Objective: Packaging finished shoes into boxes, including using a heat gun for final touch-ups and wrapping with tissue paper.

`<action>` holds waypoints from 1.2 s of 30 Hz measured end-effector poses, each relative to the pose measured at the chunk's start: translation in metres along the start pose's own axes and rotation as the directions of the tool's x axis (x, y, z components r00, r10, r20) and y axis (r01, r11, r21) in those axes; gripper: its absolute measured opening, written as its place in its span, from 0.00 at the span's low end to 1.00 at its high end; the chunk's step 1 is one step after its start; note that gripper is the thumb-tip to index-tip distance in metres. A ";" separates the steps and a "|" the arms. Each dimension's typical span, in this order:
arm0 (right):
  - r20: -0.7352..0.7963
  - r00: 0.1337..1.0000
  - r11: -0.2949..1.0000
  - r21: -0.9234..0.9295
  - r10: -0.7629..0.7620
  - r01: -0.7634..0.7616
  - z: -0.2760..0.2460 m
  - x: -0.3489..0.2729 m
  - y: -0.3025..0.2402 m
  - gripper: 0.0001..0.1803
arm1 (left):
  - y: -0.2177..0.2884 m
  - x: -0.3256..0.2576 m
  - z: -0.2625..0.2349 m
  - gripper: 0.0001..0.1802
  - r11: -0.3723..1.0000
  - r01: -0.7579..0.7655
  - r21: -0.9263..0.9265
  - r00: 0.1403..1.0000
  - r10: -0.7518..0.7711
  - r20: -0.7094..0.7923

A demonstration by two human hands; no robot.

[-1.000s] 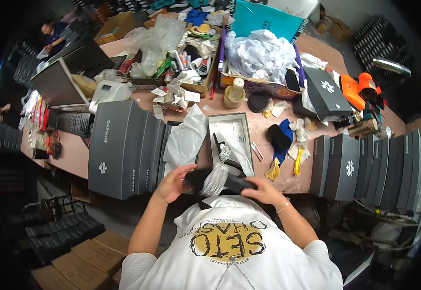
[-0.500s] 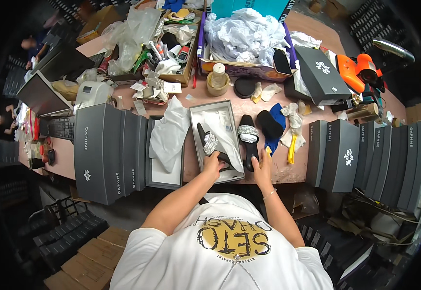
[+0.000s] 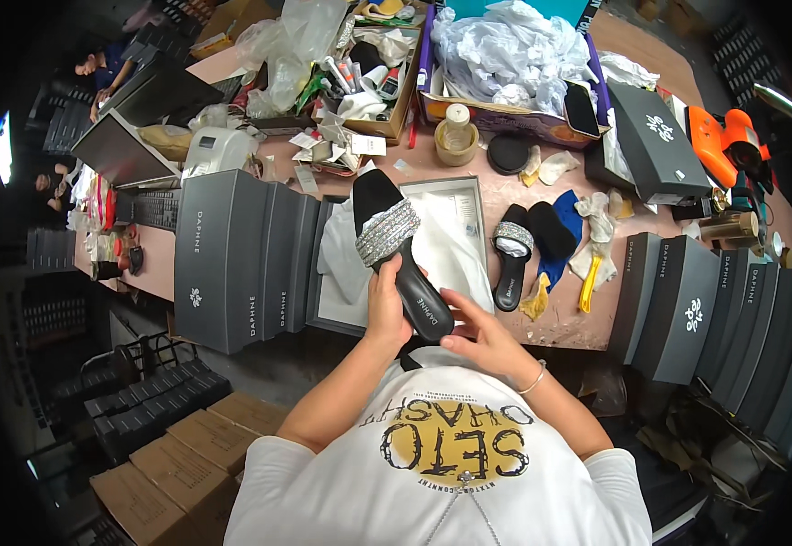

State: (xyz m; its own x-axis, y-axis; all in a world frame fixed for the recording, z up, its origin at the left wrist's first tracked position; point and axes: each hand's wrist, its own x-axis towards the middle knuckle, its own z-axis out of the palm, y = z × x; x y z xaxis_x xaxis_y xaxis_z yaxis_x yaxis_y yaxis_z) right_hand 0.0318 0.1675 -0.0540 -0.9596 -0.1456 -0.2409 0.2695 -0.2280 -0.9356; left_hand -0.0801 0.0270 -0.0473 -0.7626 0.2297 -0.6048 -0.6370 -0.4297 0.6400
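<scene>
My left hand grips a black slide sandal by its side, raised over the open grey shoebox. A band of glittering silver stones crosses the sandal, and its heel tilts toward me. At that heel, my right hand has thumb and fingers apart, the tips at or just touching the edge. The matching sandal lies on the table to the right, white stuffing under its band. White tissue paper lines the box. Beside it, a box lid carries more white paper, partly hidden by my hand and the sandal.
Closed grey shoeboxes stand in rows at left and right. Right of the sandal are a black rounded pad, a blue cloth and a yellow-handled tool. Behind are a jar and a purple carton of crumpled paper.
My left hand has lifted the sandal out of the shoebox. My right hand has left the other sandal and come over to the raised one's heel. The view has shifted.
</scene>
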 end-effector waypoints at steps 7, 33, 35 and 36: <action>-0.264 0.964 0.990 -0.127 0.023 -0.058 0.035 0.018 0.007 0.23 | -0.020 -0.008 0.011 0.19 0.978 -0.206 0.020 0.965 0.207 -0.161; -0.209 0.945 0.916 -0.367 -0.251 0.162 0.013 0.016 -0.035 0.45 | -0.015 0.007 0.000 0.16 0.998 0.051 -0.048 0.992 -0.046 0.116; -0.178 0.946 0.823 -0.553 -0.272 0.133 0.013 0.018 -0.034 0.48 | -0.024 0.005 -0.005 0.17 0.992 0.093 -0.089 0.985 -0.078 0.156; -0.174 0.942 0.771 -0.625 -0.288 0.120 0.015 0.018 -0.032 0.48 | -0.027 0.004 -0.004 0.17 0.987 0.114 -0.116 0.984 -0.096 0.151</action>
State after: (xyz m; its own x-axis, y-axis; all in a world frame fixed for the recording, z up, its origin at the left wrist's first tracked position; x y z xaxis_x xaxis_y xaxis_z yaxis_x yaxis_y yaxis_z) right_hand 0.0066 0.1582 -0.0244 -0.9953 0.0965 -0.0022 0.0416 0.4088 -0.9117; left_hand -0.0655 0.0358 -0.0686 -0.7061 0.3992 -0.5849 -0.7025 -0.4987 0.5077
